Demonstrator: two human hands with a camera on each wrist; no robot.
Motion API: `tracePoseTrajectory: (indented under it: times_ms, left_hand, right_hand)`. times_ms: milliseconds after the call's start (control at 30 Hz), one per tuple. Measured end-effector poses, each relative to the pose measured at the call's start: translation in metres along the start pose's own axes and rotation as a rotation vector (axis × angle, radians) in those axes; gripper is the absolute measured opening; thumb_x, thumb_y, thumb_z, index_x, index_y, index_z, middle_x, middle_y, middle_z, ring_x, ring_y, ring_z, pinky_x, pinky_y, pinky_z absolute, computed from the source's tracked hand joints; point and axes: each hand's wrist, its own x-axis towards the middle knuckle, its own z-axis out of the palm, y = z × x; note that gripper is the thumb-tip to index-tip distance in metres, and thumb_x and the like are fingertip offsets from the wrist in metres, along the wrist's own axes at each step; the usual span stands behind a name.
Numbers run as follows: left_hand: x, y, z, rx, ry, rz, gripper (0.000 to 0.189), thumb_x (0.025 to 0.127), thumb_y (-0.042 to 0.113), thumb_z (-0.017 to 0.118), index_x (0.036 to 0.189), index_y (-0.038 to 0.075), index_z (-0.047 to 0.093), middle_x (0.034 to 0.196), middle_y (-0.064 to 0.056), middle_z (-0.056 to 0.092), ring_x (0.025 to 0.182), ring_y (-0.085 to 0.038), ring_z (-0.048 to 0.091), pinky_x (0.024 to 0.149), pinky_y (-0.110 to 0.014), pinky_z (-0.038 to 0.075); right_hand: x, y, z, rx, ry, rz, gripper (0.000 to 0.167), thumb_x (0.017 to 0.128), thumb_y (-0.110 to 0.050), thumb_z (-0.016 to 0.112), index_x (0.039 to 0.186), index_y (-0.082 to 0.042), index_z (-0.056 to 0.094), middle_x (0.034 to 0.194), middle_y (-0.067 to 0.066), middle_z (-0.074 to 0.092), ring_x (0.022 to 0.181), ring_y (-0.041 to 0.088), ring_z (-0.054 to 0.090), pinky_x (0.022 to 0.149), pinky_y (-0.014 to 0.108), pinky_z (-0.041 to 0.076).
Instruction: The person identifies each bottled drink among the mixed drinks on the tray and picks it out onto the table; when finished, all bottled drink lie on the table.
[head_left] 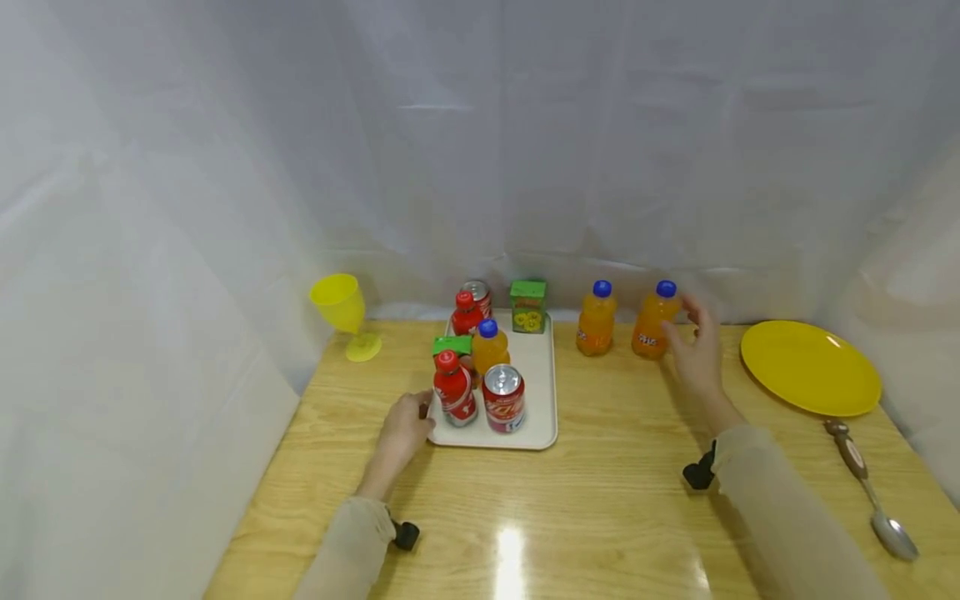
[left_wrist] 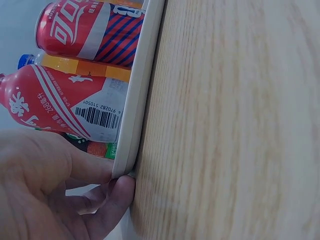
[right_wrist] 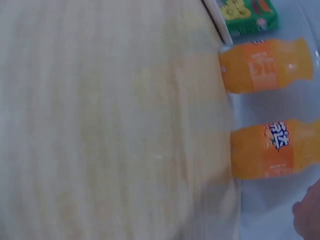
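Note:
At its front left corner, the white tray (head_left: 536, 375) is pinched by my left hand (head_left: 403, 432), thumb and fingers about the rim. On the tray stand red bottles (head_left: 456, 390) (head_left: 467, 315), red soda cans (head_left: 504, 402) (head_left: 478, 297), an orange soda bottle (head_left: 491, 350) and green boxes (head_left: 528, 308) (head_left: 452, 347). Two more orange soda bottles (head_left: 596, 321) (head_left: 656, 323) stand upright on the table right of the tray. Beside the right-hand one is my right hand (head_left: 699, 354), fingers loosely bent. In the right wrist view, its visible part (right_wrist: 309, 212) is apart from that bottle (right_wrist: 272, 150).
A yellow goblet (head_left: 341, 304) stands at the table's back left. At the right lies a yellow plate (head_left: 810, 368), with a brown-handled metal spoon (head_left: 870, 492) in front of it. White curtains (head_left: 525, 150) hang behind and beside the wooden table (head_left: 585, 500).

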Motion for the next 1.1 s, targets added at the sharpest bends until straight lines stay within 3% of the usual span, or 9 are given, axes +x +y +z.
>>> tracePoseTrajectory:
  times_ms: [100,200,333,400,467,567,733,867,1100]
  left_hand:
    - [0.0,0.0,-0.001,-0.005,0.002,-0.005,0.058,0.093,-0.003,0.064,0.15,-0.007,0.052,0.138,-0.029,0.064,0.129,-0.041,0.063,0.109,-0.053,0.054]
    - [-0.001,-0.001,-0.003,-0.007,0.001,-0.009,0.058,0.094,-0.003,0.063,0.15,-0.007,0.051,0.14,-0.03,0.063,0.13,-0.041,0.063,0.11,-0.053,0.054]
    - [-0.001,-0.001,-0.004,-0.005,0.001,-0.002,0.058,0.094,-0.003,0.063,0.15,-0.008,0.05,0.14,-0.03,0.063,0.13,-0.042,0.062,0.109,-0.053,0.054]
    - [0.0,-0.002,-0.004,-0.004,0.004,0.0,0.058,0.094,-0.003,0.063,0.15,-0.008,0.051,0.141,-0.03,0.062,0.131,-0.042,0.062,0.109,-0.053,0.054]
    - [0.0,-0.002,-0.004,-0.002,0.006,0.002,0.058,0.094,-0.003,0.063,0.15,-0.008,0.051,0.142,-0.03,0.062,0.132,-0.042,0.061,0.111,-0.054,0.053]
    - [0.001,-0.002,-0.003,0.002,0.003,0.003,0.058,0.093,-0.003,0.063,0.15,-0.007,0.051,0.145,-0.029,0.06,0.135,-0.043,0.059,0.113,-0.054,0.052]
    - [0.002,0.0,0.0,0.008,-0.009,-0.005,0.059,0.094,-0.004,0.063,0.151,-0.005,0.051,0.148,-0.027,0.059,0.139,-0.042,0.056,0.115,-0.054,0.05]
    - [0.002,0.001,0.0,0.016,-0.008,-0.008,0.059,0.093,-0.004,0.063,0.151,-0.005,0.051,0.145,-0.027,0.062,0.134,-0.04,0.06,0.112,-0.053,0.052]
    - [0.003,-0.001,0.001,0.016,-0.012,-0.023,0.06,0.093,-0.003,0.063,0.151,-0.005,0.051,0.144,-0.027,0.062,0.127,-0.036,0.063,0.106,-0.05,0.056]
  right_hand:
    - [-0.012,-0.002,0.007,-0.111,0.061,-0.207,0.048,0.103,-0.01,0.064,0.148,0.001,0.052,0.151,0.025,0.052,0.143,0.044,0.044,0.124,0.062,0.031]
    - [-0.026,-0.008,0.017,-0.208,0.071,-0.486,0.043,0.096,-0.001,0.069,0.137,0.007,0.06,0.139,0.03,0.059,0.132,0.049,0.052,0.116,0.063,0.039]
    - [-0.043,-0.017,0.032,-0.329,-0.012,-0.864,0.039,0.095,-0.007,0.072,0.132,0.005,0.067,0.132,0.031,0.064,0.12,0.05,0.06,0.102,0.06,0.049]
    - [-0.05,-0.022,0.04,-0.365,-0.073,-0.986,0.037,0.101,-0.016,0.067,0.134,0.001,0.068,0.133,0.029,0.065,0.119,0.047,0.062,0.101,0.058,0.051]
    - [-0.054,-0.027,0.048,-0.39,-0.128,-1.044,0.04,0.107,-0.027,0.06,0.136,-0.002,0.067,0.135,0.027,0.065,0.121,0.044,0.063,0.101,0.057,0.053]
    - [-0.057,-0.03,0.06,-0.405,-0.195,-1.063,0.043,0.109,-0.033,0.056,0.138,-0.003,0.066,0.138,0.024,0.064,0.124,0.04,0.063,0.103,0.054,0.055]
    - [-0.061,-0.033,0.074,-0.449,-0.303,-1.003,0.047,0.1,-0.023,0.069,0.143,-0.005,0.063,0.144,0.023,0.061,0.132,0.039,0.06,0.112,0.055,0.052]
    - [-0.062,-0.041,0.088,-0.467,-0.358,-0.952,0.053,0.099,-0.02,0.071,0.149,-0.009,0.058,0.149,0.02,0.058,0.135,0.037,0.058,0.113,0.054,0.051]
    - [-0.061,-0.066,0.112,-0.427,-0.417,-0.755,0.059,0.102,-0.022,0.068,0.156,-0.012,0.048,0.157,0.016,0.052,0.142,0.035,0.053,0.117,0.055,0.048]
